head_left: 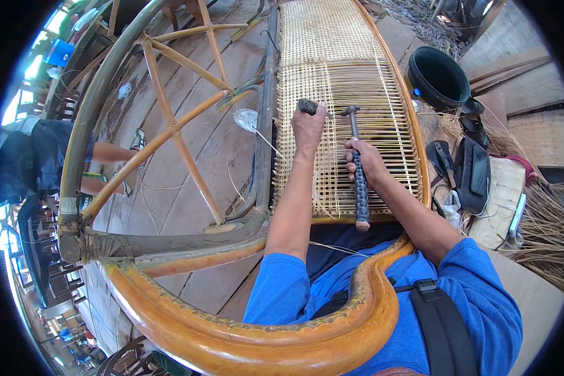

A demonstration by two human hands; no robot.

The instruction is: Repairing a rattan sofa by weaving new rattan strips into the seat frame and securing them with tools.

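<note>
Tapping probably wants a light touch on the cane panel [348, 78], upper centre: left hand [309, 130] gripping a dark tool [308, 106] (hold it steady), right hand [370, 164] wrapped round a hammer [361, 194].

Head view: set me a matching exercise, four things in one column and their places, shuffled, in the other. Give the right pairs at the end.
Things
1. Hammer
2. Black bucket
3. Woven cane panel
4. Short dark-handled tool

Places
A. Held in the left hand
B. Held in the right hand
C. Beneath both hands
D. To the right of the seat-like weaving, standing apart from the hands

Pairs: 1-B, 2-D, 3-C, 4-A
</note>
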